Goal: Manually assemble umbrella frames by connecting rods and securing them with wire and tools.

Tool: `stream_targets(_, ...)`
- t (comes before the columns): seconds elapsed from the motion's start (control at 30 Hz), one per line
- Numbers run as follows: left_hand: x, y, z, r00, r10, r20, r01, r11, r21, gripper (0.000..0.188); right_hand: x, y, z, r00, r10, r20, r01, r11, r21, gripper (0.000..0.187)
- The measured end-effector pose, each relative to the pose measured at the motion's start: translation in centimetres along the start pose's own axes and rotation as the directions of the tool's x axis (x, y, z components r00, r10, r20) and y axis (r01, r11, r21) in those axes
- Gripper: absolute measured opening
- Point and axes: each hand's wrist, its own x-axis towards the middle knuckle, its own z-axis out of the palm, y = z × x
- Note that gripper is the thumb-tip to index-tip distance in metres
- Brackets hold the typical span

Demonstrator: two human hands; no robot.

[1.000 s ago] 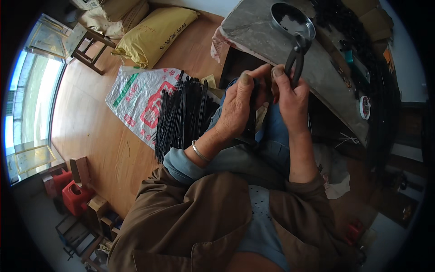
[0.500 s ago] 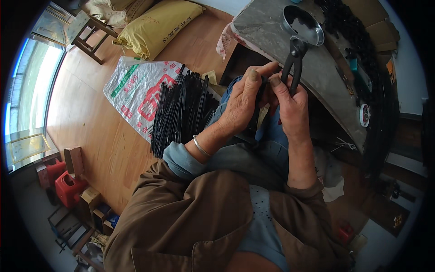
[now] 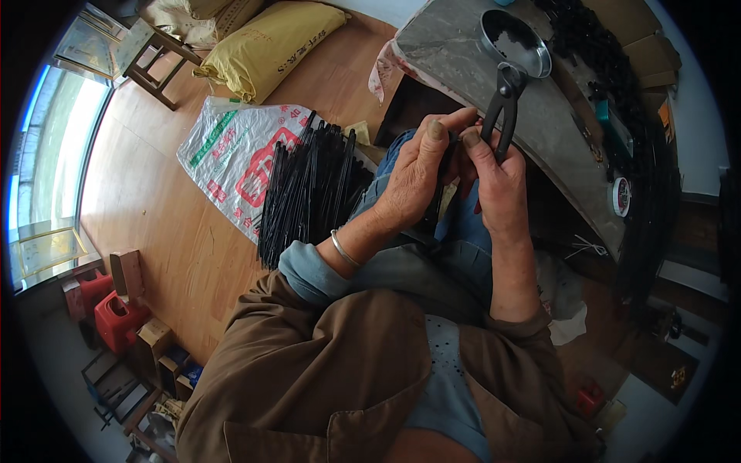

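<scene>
My right hand (image 3: 500, 185) is closed round the black handles of a pair of pliers (image 3: 505, 100), whose jaws point away from me toward the metal bowl (image 3: 517, 42). The bowl stands on the grey tabletop and holds small dark bits. Close beside it on the left, my left hand (image 3: 413, 174) is curled with its thumb raised against the fingers. Something dark shows between the two hands, but the fingers hide most of it. A bundle of thin black rods (image 3: 309, 193) lies left of my left forearm on a printed white sack (image 3: 224, 166).
The grey table (image 3: 444, 54) has a curved edge close beyond my hands. Black pieces (image 3: 594, 46) are heaped along its far right side, near a small round tin (image 3: 620, 197). A yellow sack (image 3: 270, 46) and a wooden stool (image 3: 147, 58) stand far left; red containers (image 3: 120, 320) stand nearer.
The pliers and my right hand have shifted very slightly to the right. My left hand keeps nearly the same place and pose.
</scene>
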Motion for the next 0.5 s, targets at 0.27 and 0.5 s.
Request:
stream_targets(0.27, -0.03, 0.01, 0.01, 1.000, -0.013, 0.003, 0.013, 1.000, -0.001, 0.056, -0.16, -0.01, -0.16, 1.000, 0.029, -0.005, -0.029, 1.000, 0.006, 0.021)
stream_targets(0.5, -0.09, 0.80, 0.60, 1.000, -0.028, 0.005, 0.028, 0.999, 0.015, 0.055, -0.76, 0.61, 0.62, 0.986, -0.132, -0.098, 0.116, 0.982, -0.151, 0.020)
